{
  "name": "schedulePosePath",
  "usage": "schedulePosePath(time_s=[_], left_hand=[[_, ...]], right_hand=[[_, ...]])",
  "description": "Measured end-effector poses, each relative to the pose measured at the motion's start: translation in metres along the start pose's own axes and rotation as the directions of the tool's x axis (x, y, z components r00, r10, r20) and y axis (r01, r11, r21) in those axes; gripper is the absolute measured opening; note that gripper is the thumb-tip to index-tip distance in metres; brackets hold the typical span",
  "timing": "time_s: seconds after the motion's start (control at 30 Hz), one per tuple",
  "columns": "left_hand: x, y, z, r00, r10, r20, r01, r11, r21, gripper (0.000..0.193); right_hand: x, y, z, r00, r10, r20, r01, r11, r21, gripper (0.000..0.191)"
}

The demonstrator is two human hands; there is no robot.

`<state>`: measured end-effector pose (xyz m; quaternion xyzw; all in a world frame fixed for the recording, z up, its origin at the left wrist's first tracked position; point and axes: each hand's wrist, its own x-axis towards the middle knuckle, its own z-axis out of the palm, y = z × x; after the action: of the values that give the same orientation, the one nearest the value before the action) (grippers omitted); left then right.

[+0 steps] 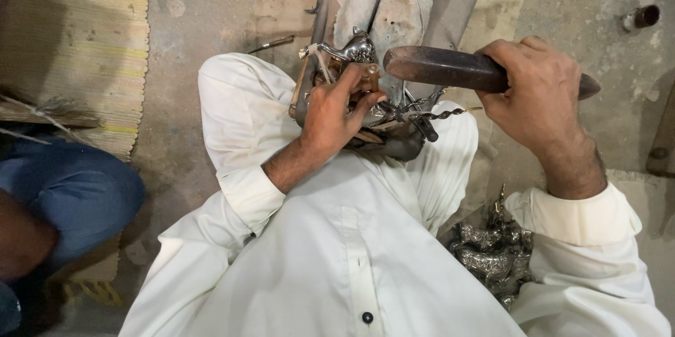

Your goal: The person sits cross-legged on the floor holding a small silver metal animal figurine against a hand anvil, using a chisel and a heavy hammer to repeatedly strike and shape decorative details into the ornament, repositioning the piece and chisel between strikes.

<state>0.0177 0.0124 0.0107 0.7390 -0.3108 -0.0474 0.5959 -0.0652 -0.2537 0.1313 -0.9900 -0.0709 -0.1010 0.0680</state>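
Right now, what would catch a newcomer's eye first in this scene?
The right hand, upper right, grips a dark wooden tool handle lying across the view. At centre, the left hand clamps a shiny silver metal figurine beside a twisted drill bit. More silver castings lie piled at lower right, by the white sleeve.

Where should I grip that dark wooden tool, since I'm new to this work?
Grip the wooden tool at its narrower right end, coming from above, as the right hand does. The thick rounded end juts left over the shiny metal piece held by the left hand.
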Motion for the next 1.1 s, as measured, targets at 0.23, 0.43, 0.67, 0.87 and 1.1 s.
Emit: schedulePosePath(time_s=[0.23,0.43,0.67,0.87,1.1], left_hand=[[-0.005,-0.002,0.007,0.998,0.062,-0.01,-0.062,0.998,0.006,0.03],[-0.005,-0.003,0.01,0.998,0.051,-0.02,-0.05,0.997,0.067,0.033],[-0.004,-0.002,0.014,0.999,0.01,-0.032,-0.007,0.997,0.083,0.034],[-0.003,-0.003,0.018,0.996,0.076,-0.053,-0.071,0.994,0.077,0.032],[-0.003,-0.005,0.021,0.997,0.057,-0.056,-0.053,0.995,0.08,0.034]], right_hand=[[0.006,-0.001,-0.006,0.998,-0.029,0.063,0.036,0.994,-0.107,0.025],[0.015,-0.002,-0.006,0.994,-0.091,0.064,0.104,0.965,-0.24,0.028],[0.033,-0.012,-0.015,0.987,-0.151,-0.06,0.132,0.962,-0.239,0.02],[0.044,-0.018,-0.036,0.986,-0.169,-0.007,0.15,0.891,-0.427,0.026],[0.046,-0.018,-0.039,0.984,-0.163,0.078,0.181,0.895,-0.409,0.02]])
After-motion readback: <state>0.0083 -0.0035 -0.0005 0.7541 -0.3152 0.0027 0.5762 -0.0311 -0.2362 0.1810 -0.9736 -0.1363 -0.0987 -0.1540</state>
